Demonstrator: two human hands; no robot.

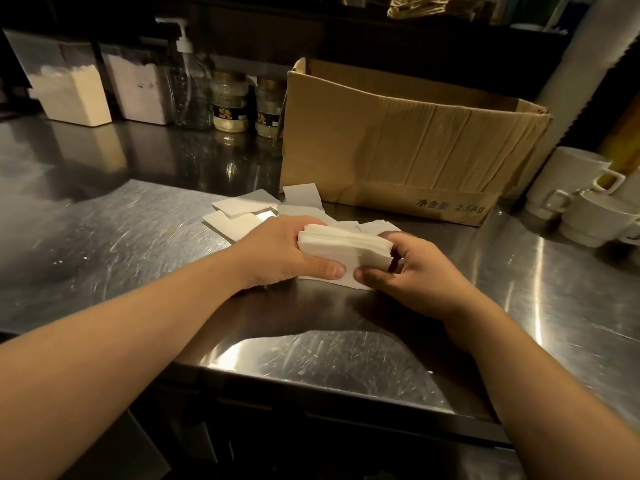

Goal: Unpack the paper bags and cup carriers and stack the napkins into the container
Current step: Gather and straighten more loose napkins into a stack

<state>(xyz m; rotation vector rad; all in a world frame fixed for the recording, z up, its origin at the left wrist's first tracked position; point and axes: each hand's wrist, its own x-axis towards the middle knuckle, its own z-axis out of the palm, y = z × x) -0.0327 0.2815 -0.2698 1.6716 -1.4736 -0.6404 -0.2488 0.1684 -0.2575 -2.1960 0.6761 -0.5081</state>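
A thick stack of white napkins [346, 245] sits just above the steel counter [138, 244] in the middle of the head view. My left hand [277, 254] grips its left end, thumb along the near side. My right hand [412, 271] holds its right end, fingers curled round the edge. Several loose napkins [242, 209] lie scattered on the counter behind and under the stack. An open brown cardboard box [398, 143] stands just beyond them; its inside is hidden.
White mugs [585, 202] are stacked at the right edge. At the back left stand two tubs of powder [76, 95], a clear pump bottle [190, 81] and two jars [230, 102]. The counter's front edge runs below my forearms.
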